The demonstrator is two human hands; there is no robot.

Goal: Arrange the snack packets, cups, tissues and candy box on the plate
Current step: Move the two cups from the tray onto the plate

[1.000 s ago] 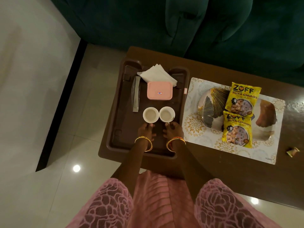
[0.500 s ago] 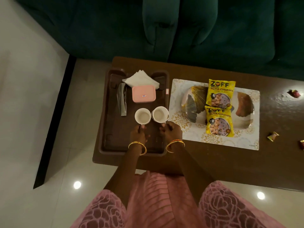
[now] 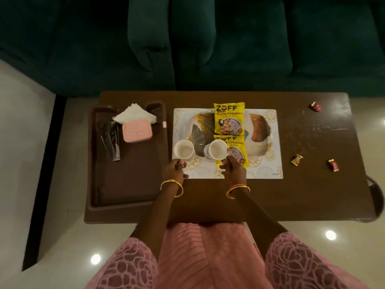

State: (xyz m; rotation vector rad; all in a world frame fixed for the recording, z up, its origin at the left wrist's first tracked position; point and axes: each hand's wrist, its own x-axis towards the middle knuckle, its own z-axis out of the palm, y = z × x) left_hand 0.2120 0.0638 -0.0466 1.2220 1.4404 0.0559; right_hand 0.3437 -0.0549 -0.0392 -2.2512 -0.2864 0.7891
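— Where the tray point(image 3: 127, 190) sits at nine o'clock on the surface point(image 3: 312, 195), what lies in it?

— At its far end, white tissues point(image 3: 134, 116) with a pink box point(image 3: 136, 133) just in front, overlapping them, and a clear wrapper point(image 3: 111, 143) beside the box on its left. The rest of the tray is bare.

— And the left hand point(image 3: 174, 171)?

— Closed on the near side of a white cup point(image 3: 183, 150), which stands over the left edge of the mat point(image 3: 264, 170), beside the plate point(image 3: 260, 152) rather than on it.

— The right hand point(image 3: 234, 170)?

— Its fingers pinch the near rim of a second cup point(image 3: 216, 149), tilted a little, over the plate's near left part. That cup overlaps the nearer snack packet point(image 3: 237, 152); whether it rests on anything I cannot tell.

— The other packet point(image 3: 229, 119)?

— Flat on the plate at twelve o'clock from the first, the two touching end to end.

— Anything towards three o'clock?

— Three wrapped candies on the bare surface, well apart from the mat: a red one point(image 3: 315, 106) far off, a gold one point(image 3: 297, 159) near, another red one point(image 3: 333, 165) beside it.
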